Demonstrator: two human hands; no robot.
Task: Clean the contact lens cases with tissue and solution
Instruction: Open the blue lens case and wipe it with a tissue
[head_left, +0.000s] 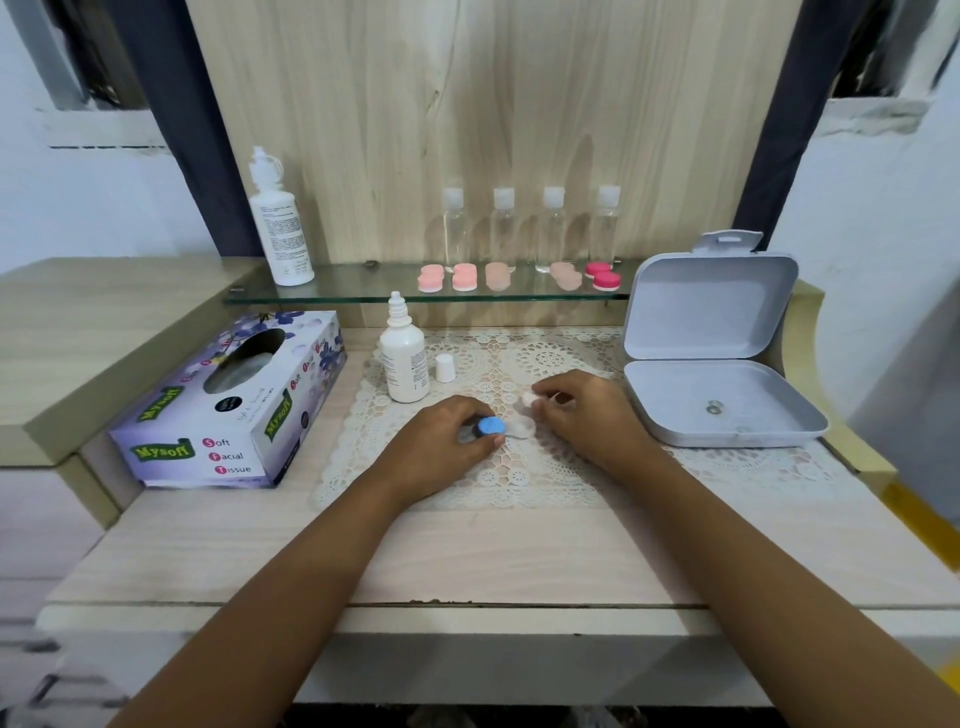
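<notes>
Blue-capped lens case (491, 427) sits gripped in the left hand (447, 436); the right hand (587, 410) pinches a small white piece (529, 399).

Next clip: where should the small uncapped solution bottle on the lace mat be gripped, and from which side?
Probably best: grip the small solution bottle round its wide cylindrical body, coming from the front. It stands upright, nozzle bare; its cap stands close on the right, the tissue box on the left.
</notes>
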